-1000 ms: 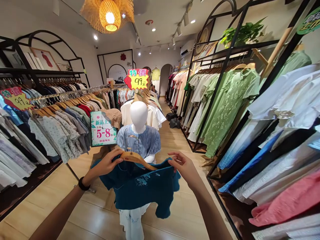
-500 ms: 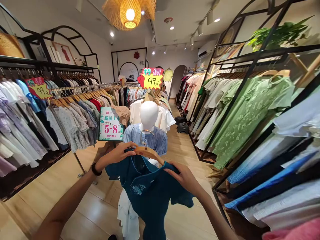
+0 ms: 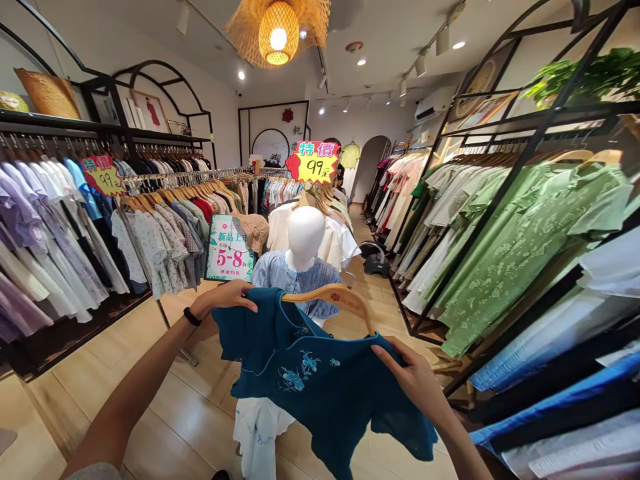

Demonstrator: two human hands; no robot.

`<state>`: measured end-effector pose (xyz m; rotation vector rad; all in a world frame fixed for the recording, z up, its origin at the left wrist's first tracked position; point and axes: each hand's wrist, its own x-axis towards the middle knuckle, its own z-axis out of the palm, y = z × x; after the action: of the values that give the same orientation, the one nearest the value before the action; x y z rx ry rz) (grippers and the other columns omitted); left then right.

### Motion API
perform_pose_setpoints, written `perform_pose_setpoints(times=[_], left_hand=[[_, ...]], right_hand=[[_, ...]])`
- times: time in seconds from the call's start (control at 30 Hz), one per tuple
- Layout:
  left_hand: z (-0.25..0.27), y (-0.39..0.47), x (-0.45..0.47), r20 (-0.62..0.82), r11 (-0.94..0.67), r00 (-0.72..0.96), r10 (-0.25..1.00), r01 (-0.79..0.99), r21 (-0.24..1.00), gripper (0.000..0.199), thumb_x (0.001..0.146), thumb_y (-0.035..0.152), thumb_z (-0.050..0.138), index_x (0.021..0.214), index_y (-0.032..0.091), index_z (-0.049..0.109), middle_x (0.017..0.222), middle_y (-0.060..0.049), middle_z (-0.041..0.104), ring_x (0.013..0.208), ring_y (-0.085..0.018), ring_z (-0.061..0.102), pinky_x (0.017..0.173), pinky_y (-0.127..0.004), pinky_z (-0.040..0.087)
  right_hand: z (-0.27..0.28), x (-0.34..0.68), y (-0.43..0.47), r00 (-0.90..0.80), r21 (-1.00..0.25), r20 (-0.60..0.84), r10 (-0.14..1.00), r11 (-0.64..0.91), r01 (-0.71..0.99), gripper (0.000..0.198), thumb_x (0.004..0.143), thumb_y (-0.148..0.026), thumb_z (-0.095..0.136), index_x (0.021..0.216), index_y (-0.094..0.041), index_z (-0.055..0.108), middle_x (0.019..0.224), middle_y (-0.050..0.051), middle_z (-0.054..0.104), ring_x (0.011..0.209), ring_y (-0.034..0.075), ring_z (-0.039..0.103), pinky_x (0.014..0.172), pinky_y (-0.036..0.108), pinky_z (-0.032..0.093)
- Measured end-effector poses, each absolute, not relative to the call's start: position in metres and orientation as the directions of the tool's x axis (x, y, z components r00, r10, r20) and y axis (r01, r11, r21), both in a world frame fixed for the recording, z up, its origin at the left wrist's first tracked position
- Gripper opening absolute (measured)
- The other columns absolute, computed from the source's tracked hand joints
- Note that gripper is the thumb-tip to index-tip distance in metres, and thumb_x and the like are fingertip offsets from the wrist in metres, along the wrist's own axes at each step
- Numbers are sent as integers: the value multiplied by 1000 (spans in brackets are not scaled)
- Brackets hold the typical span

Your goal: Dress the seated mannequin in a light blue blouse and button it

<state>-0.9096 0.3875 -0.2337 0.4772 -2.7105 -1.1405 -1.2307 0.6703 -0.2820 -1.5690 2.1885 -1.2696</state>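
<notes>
Between my hands hangs a dark teal short-sleeved blouse point(image 3: 330, 387) with light blue flower embroidery on its chest. A wooden hanger point(image 3: 333, 297) shows in its neckline, its right end reaching inside the garment. My left hand point(image 3: 227, 298) grips the blouse at the left shoulder, thumb on top of the cloth. At the other shoulder, my right hand point(image 3: 410, 370) pinches the fabric below the hanger's end. Directly behind stands a white mannequin point(image 3: 306, 233) wearing a blue-grey top point(image 3: 270, 270), partly hidden by the blouse.
Clothes racks line both sides, with green dresses point(image 3: 540, 247) at the right and patterned shirts point(image 3: 170, 233) at the left. A discount sign point(image 3: 227, 250) stands left of the mannequin. A black object point(image 3: 374, 259) sits on the wooden floor point(image 3: 170, 393).
My left hand has shifted from the hanger to the blouse's left shoulder. The blouse is spread wider and its embroidery shows more; the hanger has tilted and moved right, and its hook no longer shows.
</notes>
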Motion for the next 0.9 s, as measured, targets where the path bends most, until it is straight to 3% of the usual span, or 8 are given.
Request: perform_pose_setpoints(times=[0.17, 0.3, 0.4, 0.5, 0.63, 0.7, 0.8, 0.9], left_hand=[[-242, 381, -899, 8, 571, -920, -391, -236, 787, 45, 72, 56, 71, 88, 15, 66, 67, 1, 61, 56, -12, 51, 51, -21, 34], [-242, 374, -890, -8, 608, -885, -465, -326, 724, 44, 78, 56, 64, 89, 14, 70, 68, -2, 64, 57, -13, 54, 53, -23, 37], [-232, 385, -893, 155, 678, -801, -578, -366, 638, 46, 86, 56, 53, 100, 15, 70, 88, -8, 70, 78, -20, 62, 67, -26, 45], [-219, 411, -909, 302, 749, -791, -532, -273, 604, 48, 93, 56, 41, 114, 20, 64, 111, -8, 68, 96, -21, 61, 78, -26, 44], [-210, 433, -934, 175, 807, -925, -336, -187, 561, 46, 89, 60, 48, 81, 18, 64, 69, 0, 57, 59, -13, 46, 55, -24, 31], [-209, 431, -939, 148, 793, -949, -278, -140, 593, 45, 85, 59, 54, 71, 17, 60, 61, 3, 47, 54, -10, 38, 52, -25, 25], [-212, 421, -939, 175, 710, -935, -309, -105, 696, 43, 82, 57, 60, 72, 15, 63, 62, 3, 50, 57, -10, 41, 53, -24, 27], [-213, 416, -935, 216, 619, -877, -430, -112, 777, 44, 82, 56, 59, 72, 14, 68, 62, 1, 58, 60, -12, 49, 55, -24, 33]], right_hand=[[-288, -1246, 687, -483, -738, 360, -798, 72, -671, 45, 75, -64, 60, 86, -22, 71, 78, 3, 74, 71, 22, 67, 62, 28, 54], [-292, -1253, 696, -487, -755, 355, -798, 62, -653, 46, 73, -65, 61, 87, -22, 72, 82, 4, 74, 75, 22, 68, 65, 28, 55], [-293, -1253, 698, -516, -781, 313, -797, 93, -618, 48, 72, -66, 62, 86, -22, 71, 82, 5, 74, 75, 23, 68, 66, 28, 56], [-291, -1246, 696, -516, -782, 305, -801, 98, -616, 47, 70, -66, 63, 84, -22, 71, 83, 5, 74, 77, 24, 69, 68, 29, 56], [-285, -1233, 693, -488, -749, 348, -801, 75, -658, 45, 71, -64, 65, 86, -22, 71, 86, 5, 75, 81, 25, 68, 73, 31, 56], [-282, -1227, 694, -482, -735, 360, -799, 76, -674, 45, 71, -63, 65, 88, -22, 72, 88, 5, 75, 83, 26, 69, 74, 33, 56], [-279, -1219, 697, -497, -732, 357, -791, 94, -675, 47, 70, -63, 67, 91, -22, 74, 91, 6, 76, 85, 27, 69, 78, 36, 56], [-274, -1212, 697, -521, -743, 339, -783, 117, -659, 48, 69, -63, 68, 94, -22, 75, 96, 6, 76, 88, 29, 70, 81, 38, 56]])
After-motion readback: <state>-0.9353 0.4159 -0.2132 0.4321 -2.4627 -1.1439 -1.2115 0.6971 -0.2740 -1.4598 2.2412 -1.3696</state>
